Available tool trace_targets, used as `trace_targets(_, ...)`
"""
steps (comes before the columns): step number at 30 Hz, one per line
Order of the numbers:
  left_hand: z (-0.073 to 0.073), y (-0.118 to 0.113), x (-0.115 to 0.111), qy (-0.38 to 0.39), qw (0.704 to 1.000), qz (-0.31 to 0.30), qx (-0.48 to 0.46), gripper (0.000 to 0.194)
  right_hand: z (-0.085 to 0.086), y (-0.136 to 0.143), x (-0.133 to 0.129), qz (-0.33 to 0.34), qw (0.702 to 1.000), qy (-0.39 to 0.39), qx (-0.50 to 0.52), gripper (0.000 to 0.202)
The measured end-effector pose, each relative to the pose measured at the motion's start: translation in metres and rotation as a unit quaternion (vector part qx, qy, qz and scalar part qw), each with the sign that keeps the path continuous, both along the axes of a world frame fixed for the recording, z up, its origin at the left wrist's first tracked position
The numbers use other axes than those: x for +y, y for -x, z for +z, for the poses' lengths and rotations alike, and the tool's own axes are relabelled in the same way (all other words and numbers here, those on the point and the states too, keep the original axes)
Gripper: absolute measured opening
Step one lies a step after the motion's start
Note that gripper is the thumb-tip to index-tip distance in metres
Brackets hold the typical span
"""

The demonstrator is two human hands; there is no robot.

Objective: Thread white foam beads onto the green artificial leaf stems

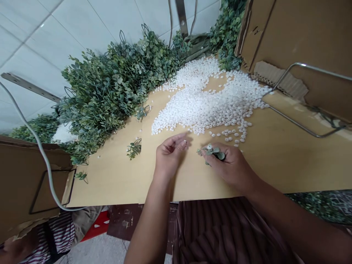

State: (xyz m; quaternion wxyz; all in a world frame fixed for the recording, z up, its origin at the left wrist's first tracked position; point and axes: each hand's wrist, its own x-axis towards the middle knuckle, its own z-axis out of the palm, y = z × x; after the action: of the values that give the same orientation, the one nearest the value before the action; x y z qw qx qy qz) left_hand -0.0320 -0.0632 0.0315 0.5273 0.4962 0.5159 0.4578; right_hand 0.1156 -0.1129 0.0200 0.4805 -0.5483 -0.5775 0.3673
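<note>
sprig (220, 154) pinched in right hand (233, 165); left hand (169, 154) half curled, cannot tell if holding anything

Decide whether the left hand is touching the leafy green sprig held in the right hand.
Apart. In the head view, a strip of tan tabletop shows between the left hand and the leafy green sprig.

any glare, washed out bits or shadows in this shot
Head view: the white pieces look washed out in the thick of the pile; a small bright glint shows on the tiled wall; a soft shadow lies on the tabletop beside the left hand.
</note>
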Motion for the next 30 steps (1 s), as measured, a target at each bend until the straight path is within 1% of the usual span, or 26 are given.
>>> trace_targets(2, -0.002, -0.005, -0.011, 0.036, 0.998, -0.017, -0.044, 0.019, 0.002, 0.0, 0.0, -0.008, 1.0, 0.008, 0.016, 0.022)
trace_targets(5, -0.005, -0.008, -0.02, 0.064, 0.993, -0.033, -0.097, 0.017, 0.005, 0.0, -0.001, -0.023, 0.999, 0.003, 0.03, 0.019)
trace_targets(9, -0.006, -0.01, -0.023, 0.085, 0.985, -0.042, -0.146, 0.021, 0.004, 0.001, -0.001, -0.063, 0.997, -0.046, 0.005, 0.013)
trace_targets(13, -0.006, -0.012, -0.023, 0.091, 0.985, -0.042, -0.143, 0.022, 0.001, 0.002, -0.002, -0.083, 0.992, -0.091, -0.025, 0.008)
trace_targets(22, -0.006, -0.015, -0.023, 0.099, 0.983, -0.019, -0.151, 0.02, -0.001, 0.004, -0.002, -0.087, 0.984, -0.134, -0.078, 0.008)
trace_targets(30, -0.006, -0.017, -0.022, 0.093, 0.985, -0.01, -0.146, 0.018, 0.0, 0.004, -0.002, -0.09, 0.98, -0.147, -0.095, 0.011)
